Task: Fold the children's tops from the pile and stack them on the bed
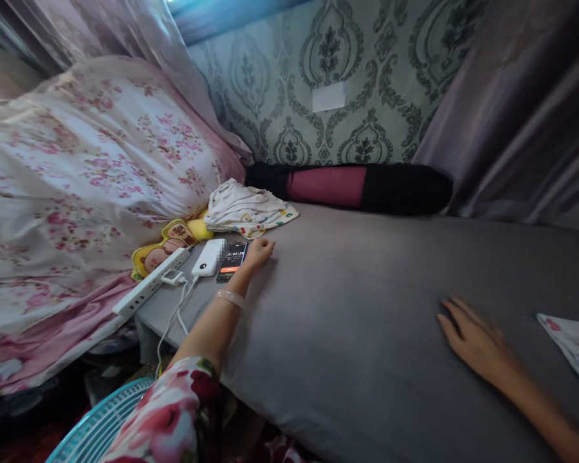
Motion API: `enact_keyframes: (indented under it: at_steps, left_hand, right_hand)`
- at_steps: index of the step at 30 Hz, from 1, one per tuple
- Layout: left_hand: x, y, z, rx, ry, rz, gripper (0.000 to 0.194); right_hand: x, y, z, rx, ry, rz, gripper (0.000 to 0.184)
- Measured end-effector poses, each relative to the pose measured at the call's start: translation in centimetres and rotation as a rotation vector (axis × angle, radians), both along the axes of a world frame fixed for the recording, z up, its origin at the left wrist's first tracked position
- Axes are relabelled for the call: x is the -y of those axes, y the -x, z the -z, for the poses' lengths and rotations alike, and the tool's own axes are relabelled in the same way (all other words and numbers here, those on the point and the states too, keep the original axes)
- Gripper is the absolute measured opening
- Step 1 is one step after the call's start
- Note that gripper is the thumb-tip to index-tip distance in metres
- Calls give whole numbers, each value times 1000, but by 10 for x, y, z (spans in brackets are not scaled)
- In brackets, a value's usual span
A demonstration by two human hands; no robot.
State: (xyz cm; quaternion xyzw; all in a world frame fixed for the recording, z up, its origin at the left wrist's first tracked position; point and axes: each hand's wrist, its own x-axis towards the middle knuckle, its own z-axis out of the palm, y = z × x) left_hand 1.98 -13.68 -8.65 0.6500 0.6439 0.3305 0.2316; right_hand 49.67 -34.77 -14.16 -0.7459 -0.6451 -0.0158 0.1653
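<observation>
My left hand [259,253] rests on the grey sheet [347,308] with its fingers curled in; whatever they may hold is hidden. Just left of it lies a smartphone [232,262] with a timer on its lit screen and an orange button. Beside the phone is a white power bank [209,257] with a white cable plugged in. Over the sheet at the right, my right hand [475,344] has its fingers stretched out, thumb apart, slightly blurred, and holds nothing. A patterned white cloth [572,344] is partly in view to its right.
A crumpled white cloth [246,209] and a yellow cartoon cushion [166,247] lie beyond the phone. A white power strip [149,283] sits along the left edge. At the back is a long black-and-maroon roll [325,186]. A blue plastic basket [103,418] stands below.
</observation>
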Motion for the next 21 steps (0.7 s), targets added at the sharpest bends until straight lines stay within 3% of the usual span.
enact_keyframes:
  at_steps: [5,10,17,21]
  left_hand:
    - [-13,39,-10,-16,-25,-157,23]
    - [-27,84,-22,-66,-101,-304,22]
    - [-62,141,-50,-190,-170,-539,29]
    - [-80,161,-59,-228,-183,-557,35]
  right_hand:
    - [-40,61,2,42,35,-126,65]
    - [-66,98,4,81,38,-225,63]
    - [-72,112,9,117,-45,-251,58]
    - [-69,112,8,139,-53,-242,57]
